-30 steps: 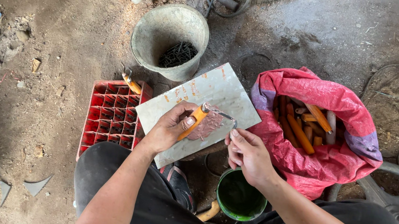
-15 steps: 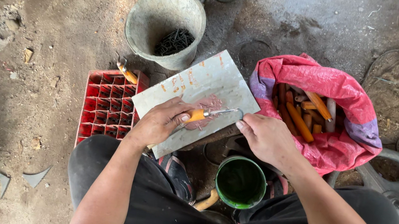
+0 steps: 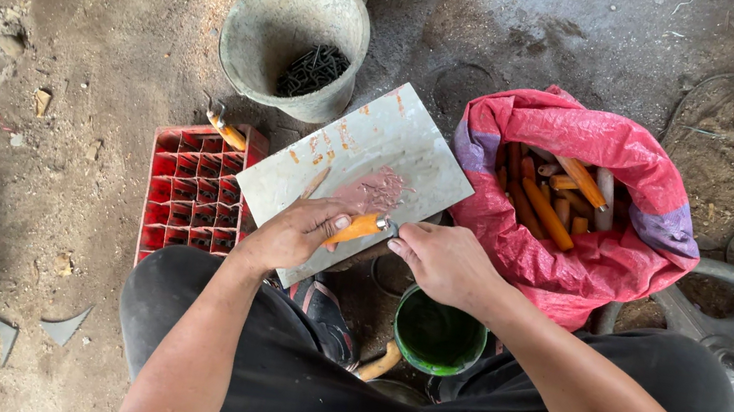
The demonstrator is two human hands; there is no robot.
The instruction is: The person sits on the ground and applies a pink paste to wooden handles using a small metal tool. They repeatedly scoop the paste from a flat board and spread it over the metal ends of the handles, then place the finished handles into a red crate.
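Gripping a short orange-handled tool point(image 3: 357, 228), the left hand point(image 3: 296, 236) has its thumb laid along the top of the handle and its fingers curled under it, closed tight around it. The tool's metal end sticks out just past the thumb tip, toward the right hand point(image 3: 444, 262), whose bunched fingers pinch at that metal end; what exactly they hold there is too small to tell. Both hands rest over the near edge of a flat grey metal sheet point(image 3: 367, 151), smeared with a pinkish patch and orange flecks, which lies tilted across the person's knees. Under its left corner sits a red plastic crate point(image 3: 183, 194) with small square cells, another orange-handled piece point(image 3: 225, 130) resting on its far rim. Just beyond the sheet stands a worn grey bucket point(image 3: 263, 27) with dark metal bits at the bottom. To the right, touching the sheet's edge, an open pink woven sack point(image 3: 600, 141) holds more orange and grey handles. Below the hands, between the knees, is a green round tub point(image 3: 437, 334).
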